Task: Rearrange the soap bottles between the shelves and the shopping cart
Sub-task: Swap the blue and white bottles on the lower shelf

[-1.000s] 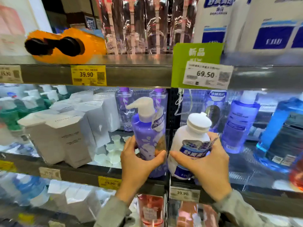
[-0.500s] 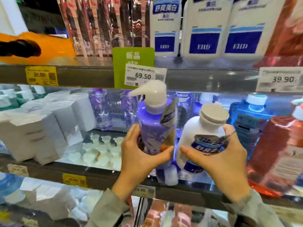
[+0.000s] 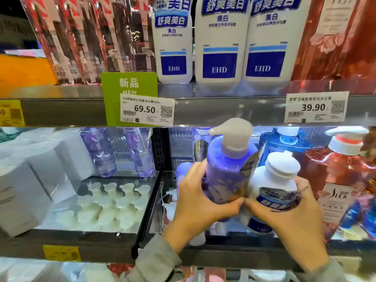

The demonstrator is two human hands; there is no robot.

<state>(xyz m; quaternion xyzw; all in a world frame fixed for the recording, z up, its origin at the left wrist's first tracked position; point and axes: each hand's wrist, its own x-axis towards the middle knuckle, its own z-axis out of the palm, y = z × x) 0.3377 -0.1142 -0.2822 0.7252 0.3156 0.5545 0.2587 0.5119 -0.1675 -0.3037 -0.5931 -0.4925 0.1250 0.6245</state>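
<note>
My left hand (image 3: pixel 195 202) grips a purple pump bottle (image 3: pixel 227 167) with a grey-white pump head, held upright in front of the middle shelf. My right hand (image 3: pixel 291 216) grips a white bottle (image 3: pixel 274 186) with a white screw cap and a blue label, just right of the purple one. The two bottles touch side by side and my thumbs meet below them. Both are raised above the middle shelf's front edge (image 3: pixel 234 255). The shopping cart is out of view.
The upper shelf (image 3: pixel 223 110) carries large white EHD bottles (image 3: pixel 220 43) and price tags 69.50 (image 3: pixel 145 109) and 39.90 (image 3: pixel 314 107). On the middle shelf stand white boxes (image 3: pixel 38 171), small white pump tops (image 3: pixel 107 204), purple bottles (image 3: pixel 101 151), a blue bottle (image 3: pixel 284 143) and a red pump bottle (image 3: pixel 343 176).
Both hands have carried the two bottles rightward along the middle shelf and a little higher. The bottles have come closer together, and the view has shifted right.
</note>
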